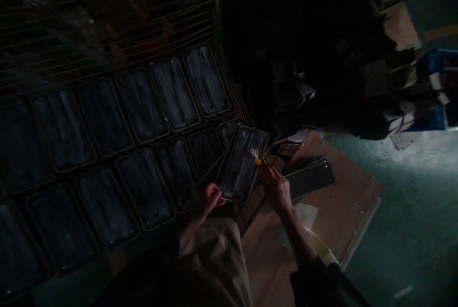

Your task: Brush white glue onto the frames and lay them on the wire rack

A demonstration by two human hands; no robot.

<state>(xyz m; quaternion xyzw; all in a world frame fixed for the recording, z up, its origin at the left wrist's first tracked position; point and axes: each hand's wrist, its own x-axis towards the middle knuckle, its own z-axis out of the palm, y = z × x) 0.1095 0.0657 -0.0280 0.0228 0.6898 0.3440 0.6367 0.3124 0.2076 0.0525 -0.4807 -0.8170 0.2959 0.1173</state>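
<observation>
My left hand (210, 198) grips the near edge of a dark rectangular tray (239, 173) streaked with white, held tilted above the others. My right hand (277, 187) is closed on a small brush (256, 156) with an orange ferrule, its pale bristles resting on the tray's upper right part. The scene is very dark and fine detail is lost.
Several like trays (143, 106) streaked white lie in rows on a wire rack (107, 20) to the left. A stack of plain dark trays (311, 178) sits on a brown board (343, 202) on the green floor (411, 211). Dark clutter and blue crates (438, 66) fill the upper right.
</observation>
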